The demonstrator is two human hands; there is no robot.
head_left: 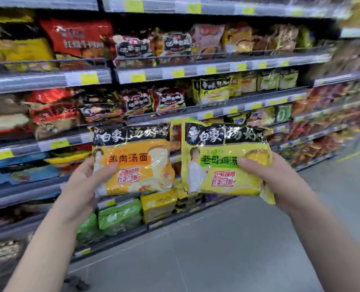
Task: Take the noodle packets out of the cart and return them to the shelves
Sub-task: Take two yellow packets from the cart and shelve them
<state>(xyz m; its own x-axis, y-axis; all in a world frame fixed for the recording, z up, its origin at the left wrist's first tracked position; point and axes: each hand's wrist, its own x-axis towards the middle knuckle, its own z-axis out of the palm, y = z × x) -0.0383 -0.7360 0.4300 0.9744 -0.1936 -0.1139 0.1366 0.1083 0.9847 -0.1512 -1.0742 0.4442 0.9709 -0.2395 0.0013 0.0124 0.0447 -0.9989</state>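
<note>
My left hand (84, 184) grips an orange-yellow noodle packet (137, 163) with a black top band by its lower left edge, thumb across the front. Beside it, my right hand (267, 175) holds a bright yellow noodle packet (221, 163) with a green label, thumb on the front and fingers behind. Both packets are held upright, side by side, in front of the shelves (174, 112). Matching yellow packets (212, 91) stand on the shelf above and behind the right one. The cart is out of view.
Several rows of shelves filled with noodle packets run from the left into the distance at right. Green packets (118, 216) and yellow multipacks (158, 205) sit on the lowest shelf. Grey floor (227, 249) stretches along the aisle to the right.
</note>
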